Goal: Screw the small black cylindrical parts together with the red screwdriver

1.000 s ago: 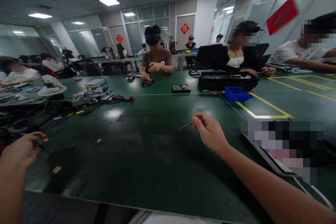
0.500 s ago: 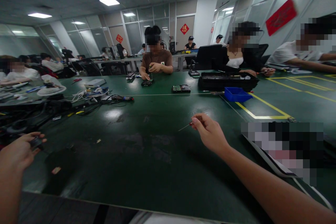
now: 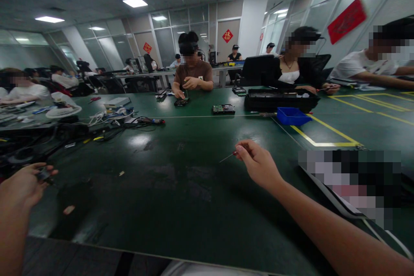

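Observation:
My right hand [image 3: 255,159] is closed in a pinch over the table's middle right. It holds a screwdriver [image 3: 227,158] whose thin metal shaft points left and slightly down; a bit of red handle shows at the fingertips. At the left edge, my left hand [image 3: 24,187] has its fingers curled round a small dark part [image 3: 44,174], blurred and partly covered, so its kind is unclear. Neither the screwdriver tip nor the dark part touches another object. Below lies the green tabletop [image 3: 155,211], with small pale scraps [image 3: 69,210] near my left hand.
Cables and electronics [image 3: 123,120] are heaped at the left. A hard drive [image 3: 223,109], a black tray [image 3: 281,100] and a blue bin [image 3: 293,116] stand farther back. At the right lies a blurred-out flat item [image 3: 352,189]. A co-worker [image 3: 193,71] works across the table.
The dark part in my left hand has turned slightly between the fingers. My right hand and the screwdriver have hardly moved.

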`<action>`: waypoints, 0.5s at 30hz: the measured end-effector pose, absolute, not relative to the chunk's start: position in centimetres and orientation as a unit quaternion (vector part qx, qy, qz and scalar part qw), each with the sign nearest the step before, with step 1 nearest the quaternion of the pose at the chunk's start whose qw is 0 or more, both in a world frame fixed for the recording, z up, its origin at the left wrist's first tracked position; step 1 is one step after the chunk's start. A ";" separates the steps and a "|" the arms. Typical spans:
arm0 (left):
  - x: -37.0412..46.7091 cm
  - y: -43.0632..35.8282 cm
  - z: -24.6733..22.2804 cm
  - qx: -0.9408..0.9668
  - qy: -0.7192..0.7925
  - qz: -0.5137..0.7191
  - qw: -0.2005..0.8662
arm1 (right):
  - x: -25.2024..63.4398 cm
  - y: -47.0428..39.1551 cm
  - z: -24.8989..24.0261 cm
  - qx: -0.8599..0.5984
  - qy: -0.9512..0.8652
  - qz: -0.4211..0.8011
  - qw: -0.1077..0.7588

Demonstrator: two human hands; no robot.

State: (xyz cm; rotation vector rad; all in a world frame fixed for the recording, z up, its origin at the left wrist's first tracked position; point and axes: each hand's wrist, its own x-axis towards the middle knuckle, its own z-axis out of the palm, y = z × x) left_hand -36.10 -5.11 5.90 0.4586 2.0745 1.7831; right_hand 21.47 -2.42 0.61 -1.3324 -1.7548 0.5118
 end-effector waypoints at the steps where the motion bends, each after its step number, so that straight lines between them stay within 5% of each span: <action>1: -35.7 -5.2 6.1 0.138 0.737 0.632 0.196 | 21.4 -2.5 0.7 -0.533 -0.703 0.204 0.425; 15: -35.8 -5.1 6.4 0.123 0.751 0.619 0.193 | 21.4 -2.8 1.0 -0.531 -0.703 0.205 0.426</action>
